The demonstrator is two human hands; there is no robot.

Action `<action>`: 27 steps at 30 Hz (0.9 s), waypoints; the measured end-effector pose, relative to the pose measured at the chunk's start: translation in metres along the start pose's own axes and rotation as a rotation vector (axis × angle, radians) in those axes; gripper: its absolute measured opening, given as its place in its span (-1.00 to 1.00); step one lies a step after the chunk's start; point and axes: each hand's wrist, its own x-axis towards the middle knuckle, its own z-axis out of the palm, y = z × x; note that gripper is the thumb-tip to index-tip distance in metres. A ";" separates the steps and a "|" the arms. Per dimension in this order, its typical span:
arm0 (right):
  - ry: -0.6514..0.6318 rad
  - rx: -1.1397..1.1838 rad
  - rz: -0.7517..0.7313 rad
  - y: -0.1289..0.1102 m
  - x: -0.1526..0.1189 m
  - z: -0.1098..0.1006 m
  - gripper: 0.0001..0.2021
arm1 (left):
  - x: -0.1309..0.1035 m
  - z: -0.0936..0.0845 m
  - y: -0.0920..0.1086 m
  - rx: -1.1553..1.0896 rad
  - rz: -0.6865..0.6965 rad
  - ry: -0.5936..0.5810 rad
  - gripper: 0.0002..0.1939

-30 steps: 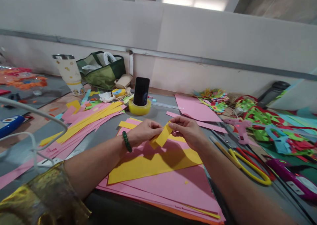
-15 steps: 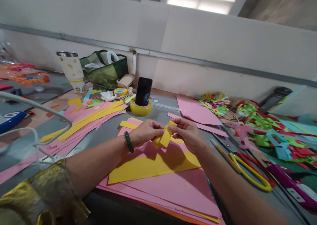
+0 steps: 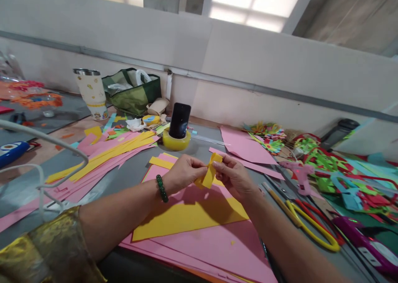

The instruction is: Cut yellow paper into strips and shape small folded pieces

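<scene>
Between my two hands is a small folded piece of yellow paper, raised over the paper stack. My left hand, with a green bead bracelet at the wrist, pinches its left side between thumb and fingers. On the other side my right hand grips the upper right part, thumb in front. Below lie a wide yellow paper strip and a stack of pink paper sheets. A short yellow strip rests on the stack's far left corner.
Pink and yellow strips fan out at left, near a white cable. A phone leans in a yellow tape roll. At right lie scissors, a pink glue gun and a purple device. A tumbler stands back left.
The yellow piece has turned slightly between my fingers, and its folded flap stands more upright. Both hands keep their hold. The whole view has tilted up a little.
</scene>
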 end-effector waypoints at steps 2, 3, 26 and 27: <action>-0.008 0.009 0.006 0.001 0.001 0.000 -0.65 | -0.001 0.001 0.001 0.005 0.010 -0.013 -0.75; -0.006 0.011 0.005 0.002 0.001 0.000 -0.67 | -0.001 0.001 0.001 0.017 0.012 -0.020 -0.74; 0.001 0.094 0.013 0.004 0.000 0.000 -0.70 | -0.002 0.004 0.001 -0.020 0.027 -0.023 -0.79; 0.001 0.084 0.010 0.005 0.001 0.000 -0.71 | -0.002 0.004 0.002 -0.009 0.044 -0.018 -0.80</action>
